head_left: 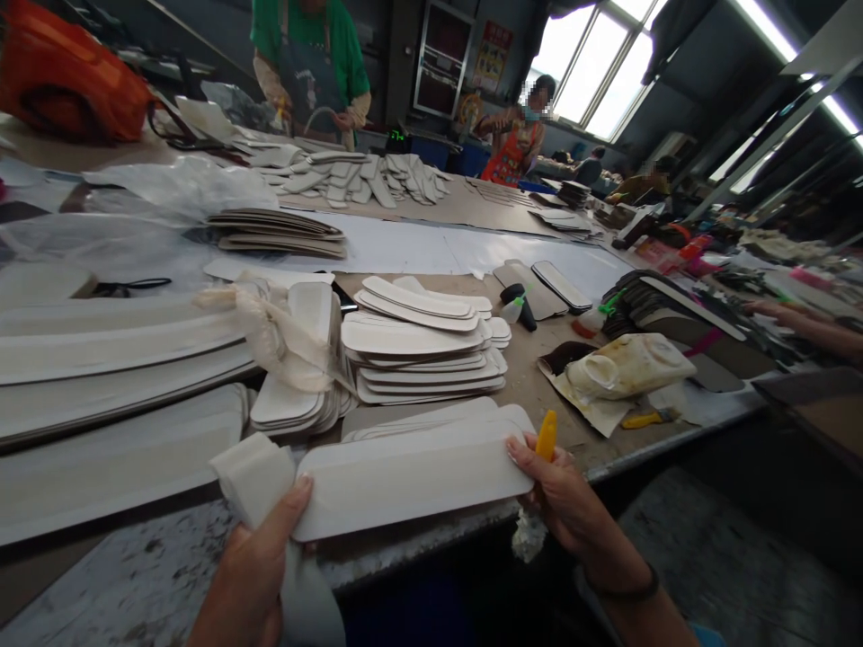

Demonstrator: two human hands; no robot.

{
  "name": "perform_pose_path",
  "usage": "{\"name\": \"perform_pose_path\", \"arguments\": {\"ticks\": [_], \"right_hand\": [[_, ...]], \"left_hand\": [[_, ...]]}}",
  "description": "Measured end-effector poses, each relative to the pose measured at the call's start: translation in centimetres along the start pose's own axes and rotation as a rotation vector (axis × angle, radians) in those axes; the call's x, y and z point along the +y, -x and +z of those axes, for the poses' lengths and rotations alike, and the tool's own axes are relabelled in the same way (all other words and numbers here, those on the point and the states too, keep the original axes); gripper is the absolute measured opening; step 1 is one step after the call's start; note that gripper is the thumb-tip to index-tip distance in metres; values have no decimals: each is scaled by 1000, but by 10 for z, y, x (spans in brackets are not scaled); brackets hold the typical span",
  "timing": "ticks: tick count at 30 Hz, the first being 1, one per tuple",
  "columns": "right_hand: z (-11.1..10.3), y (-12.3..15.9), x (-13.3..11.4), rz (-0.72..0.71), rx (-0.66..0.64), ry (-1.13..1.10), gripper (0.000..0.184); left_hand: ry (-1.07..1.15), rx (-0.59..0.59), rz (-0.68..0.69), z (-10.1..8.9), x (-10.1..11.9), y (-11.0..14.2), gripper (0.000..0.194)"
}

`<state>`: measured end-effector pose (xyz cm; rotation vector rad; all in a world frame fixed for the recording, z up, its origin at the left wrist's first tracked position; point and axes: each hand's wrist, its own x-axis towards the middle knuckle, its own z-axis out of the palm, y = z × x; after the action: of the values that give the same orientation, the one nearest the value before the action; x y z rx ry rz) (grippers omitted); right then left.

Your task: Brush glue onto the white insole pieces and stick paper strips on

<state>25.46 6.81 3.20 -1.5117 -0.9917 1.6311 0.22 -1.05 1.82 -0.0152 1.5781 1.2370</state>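
Between my two hands a long off-white panel [414, 472] with rounded corners is held up at the table's front edge. My left hand [253, 562] is closed, thumb on top, at the panel's left end, and a folded strip of pale material [256, 476] hangs by that hand. At the other end, my right hand [563, 494] pinches the panel's corner. The same hand also grips a brush with a yellow handle [547, 438], whose head, caked with white stuff, points down. Just behind lie stacks of similar panels [422, 337].
Longer panels [114, 449] lie at the left. To the right stand a stained plastic container [624, 367], another yellow-handled brush [648, 419] and small bottles [513, 310]. A dark stack of pieces [680, 314] sits farther right. Across the table a person in green [341, 63] is working.
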Motion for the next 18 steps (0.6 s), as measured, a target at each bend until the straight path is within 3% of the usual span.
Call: {"name": "perform_pose_path", "arguments": {"ticks": [2,9,14,18], "right_hand": [[1,1,0,-30,21,66,45],[-4,0,12,-235,135,368,43],[-3,2,10,-242,129,419,40],[3,7,1,-234,139,457,35]], "left_hand": [[18,20,-35,-2,-2,-3,33],[-97,170,30,-5,-1,-13,18],[-140,247,130,2,2,-7,18],[-227,240,218,-5,2,-6,15]]}}
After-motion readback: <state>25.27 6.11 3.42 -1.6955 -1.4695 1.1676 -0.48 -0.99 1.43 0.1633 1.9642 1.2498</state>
